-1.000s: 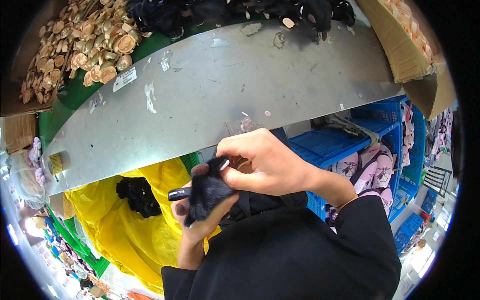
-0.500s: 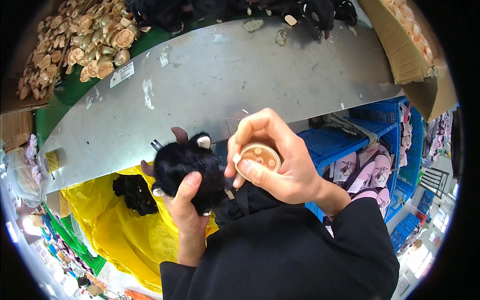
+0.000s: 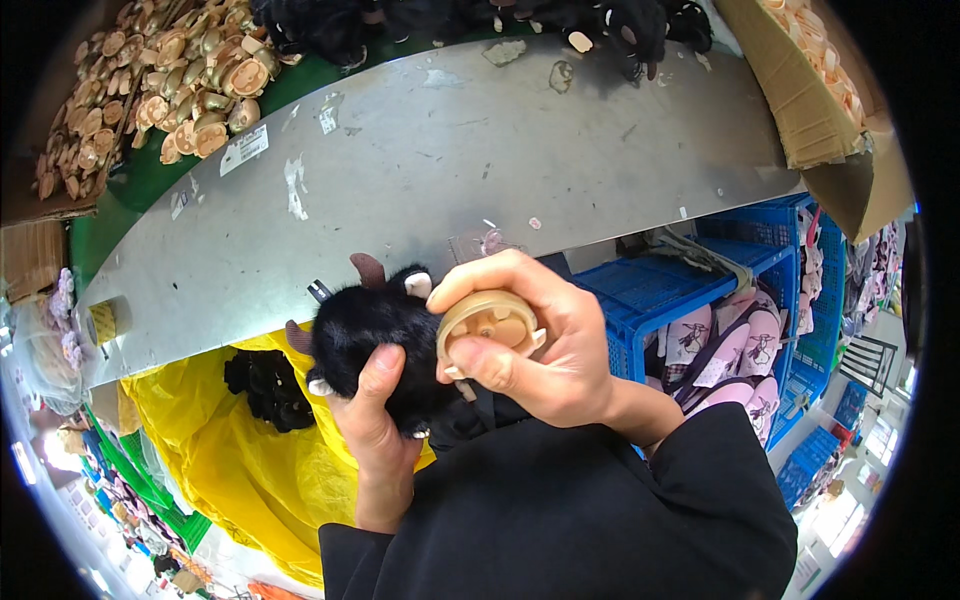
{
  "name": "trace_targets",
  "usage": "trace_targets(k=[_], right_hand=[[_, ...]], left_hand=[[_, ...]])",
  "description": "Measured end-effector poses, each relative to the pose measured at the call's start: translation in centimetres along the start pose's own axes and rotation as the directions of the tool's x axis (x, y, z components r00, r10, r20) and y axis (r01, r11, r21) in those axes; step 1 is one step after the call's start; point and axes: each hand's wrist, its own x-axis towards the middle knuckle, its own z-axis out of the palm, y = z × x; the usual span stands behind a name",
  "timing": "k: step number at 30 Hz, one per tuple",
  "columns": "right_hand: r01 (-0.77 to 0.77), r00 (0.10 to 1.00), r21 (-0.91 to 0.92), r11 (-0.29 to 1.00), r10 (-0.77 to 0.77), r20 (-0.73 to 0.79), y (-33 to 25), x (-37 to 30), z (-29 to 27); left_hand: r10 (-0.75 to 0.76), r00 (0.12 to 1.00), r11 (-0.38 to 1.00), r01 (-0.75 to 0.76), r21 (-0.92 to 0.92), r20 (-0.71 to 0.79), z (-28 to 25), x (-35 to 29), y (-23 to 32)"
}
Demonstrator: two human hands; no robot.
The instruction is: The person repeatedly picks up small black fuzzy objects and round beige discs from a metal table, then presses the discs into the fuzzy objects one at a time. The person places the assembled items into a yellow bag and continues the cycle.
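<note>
My left hand [image 3: 378,430] is closed around a black plush toy [image 3: 362,328] with brown horns and white-lined ears. The thumb presses on the fur, and the other fingers are mostly hidden beneath the toy. Just to its right, my right hand [image 3: 565,350] grips a round, hollow plastic shell [image 3: 518,312], gold-tan in colour, with small tabs on its rim. The right thumb lies inside the shell while the fingers curl over its far edge. The shell overlaps the toy's right side in the view; whether they touch I cannot tell.
A grey metal table [image 3: 400,150] spans the area ahead. Similar gold shells [image 3: 200,90] are heaped at far left, and black plush toys [image 3: 430,15] line the back. A cardboard box [image 3: 800,100], blue crates [image 3: 650,290] and a yellow bag [image 3: 220,450] stand around.
My right hand has shifted slightly left, toward the plush toy, and the shell in it has turned. Small pinkish scraps now show on the table beyond the hand. My left hand hardly moves.
</note>
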Motion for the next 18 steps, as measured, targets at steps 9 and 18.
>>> trace_targets(k=[9,18], right_hand=[[0.028,0.999,-0.129,0.991,-0.031,-0.024,1.7,1.0,0.1],[0.067,0.997,-0.233,0.970,-0.054,0.062,1.6,1.2,0.0]], left_hand=[[-0.025,0.999,0.994,0.020,0.111,0.043,-1.1,-0.7,0.3],[0.025,1.000,0.994,-0.025,0.103,0.001,-0.6,-0.6,0.2]])
